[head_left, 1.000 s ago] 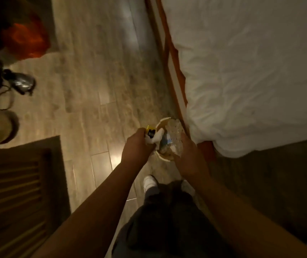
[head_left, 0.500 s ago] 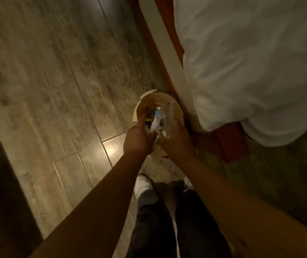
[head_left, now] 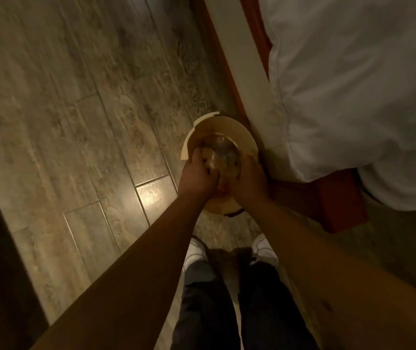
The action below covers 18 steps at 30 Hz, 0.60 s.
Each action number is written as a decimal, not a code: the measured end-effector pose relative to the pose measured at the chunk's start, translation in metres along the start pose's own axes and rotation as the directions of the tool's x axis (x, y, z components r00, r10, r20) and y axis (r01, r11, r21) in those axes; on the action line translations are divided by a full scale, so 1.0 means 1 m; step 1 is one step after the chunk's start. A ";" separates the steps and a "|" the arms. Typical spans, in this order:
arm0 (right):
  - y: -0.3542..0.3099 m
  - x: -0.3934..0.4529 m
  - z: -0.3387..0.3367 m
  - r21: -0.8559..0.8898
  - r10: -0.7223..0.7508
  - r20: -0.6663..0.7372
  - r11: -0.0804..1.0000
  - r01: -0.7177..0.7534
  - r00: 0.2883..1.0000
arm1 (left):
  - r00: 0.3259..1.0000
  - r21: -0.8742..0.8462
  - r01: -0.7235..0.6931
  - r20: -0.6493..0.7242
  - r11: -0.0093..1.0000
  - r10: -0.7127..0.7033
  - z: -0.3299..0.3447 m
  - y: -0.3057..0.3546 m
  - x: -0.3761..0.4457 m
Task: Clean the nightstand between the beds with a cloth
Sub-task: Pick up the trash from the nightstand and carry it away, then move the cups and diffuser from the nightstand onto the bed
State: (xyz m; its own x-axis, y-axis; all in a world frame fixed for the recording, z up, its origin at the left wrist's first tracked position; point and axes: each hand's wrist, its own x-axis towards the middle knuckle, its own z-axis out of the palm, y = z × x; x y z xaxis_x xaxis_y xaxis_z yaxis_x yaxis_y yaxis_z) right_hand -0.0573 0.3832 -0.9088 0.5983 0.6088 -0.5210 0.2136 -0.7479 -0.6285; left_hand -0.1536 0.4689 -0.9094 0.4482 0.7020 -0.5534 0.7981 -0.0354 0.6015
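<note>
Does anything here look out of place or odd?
Little stands out. The bin stands upright on the floor beside the bed; both hands press crumpled clear plastic into it. No cloth shows.

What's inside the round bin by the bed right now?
Both hands, left hand and right hand, press a crumpled clear wrapper into the bin. Anything beneath the wrapper is covered; the bin's bottom cannot be seen.

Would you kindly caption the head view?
Both hands press crumpled clear plastic into a round bin beside the bed.
</note>
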 end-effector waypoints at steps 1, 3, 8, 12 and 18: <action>-0.003 -0.003 -0.003 0.009 -0.005 0.002 1.000 0.005 1.000 | 1.000 -0.002 -0.003 0.011 1.000 0.003 -0.003 0.003 -0.003; -0.008 -0.013 -0.010 0.055 -0.033 0.007 0.998 0.033 0.999 | 0.999 0.022 -0.004 0.046 1.000 0.003 -0.010 0.008 -0.012; -0.035 -0.059 -0.046 -0.083 -0.006 0.074 0.996 0.013 0.997 | 0.994 0.102 -0.092 0.066 0.990 0.085 -0.053 0.042 -0.060; -0.083 -0.117 -0.099 -0.202 -0.160 0.018 0.966 0.161 0.987 | 0.987 0.167 -0.161 0.039 0.973 0.157 -0.109 0.091 -0.110; -0.157 -0.204 -0.201 -0.209 -0.271 -0.028 0.943 0.259 0.962 | 0.949 0.240 -0.313 0.056 0.919 0.309 -0.187 0.187 -0.184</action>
State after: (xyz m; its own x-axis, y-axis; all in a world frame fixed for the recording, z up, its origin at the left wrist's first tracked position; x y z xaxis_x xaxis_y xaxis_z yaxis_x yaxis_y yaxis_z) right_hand -0.0572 0.3237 -0.5874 0.5395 0.7809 -0.3150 0.5179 -0.6027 -0.6071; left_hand -0.1621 0.4657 -0.5872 0.6947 0.6155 -0.3721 0.6896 -0.4230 0.5878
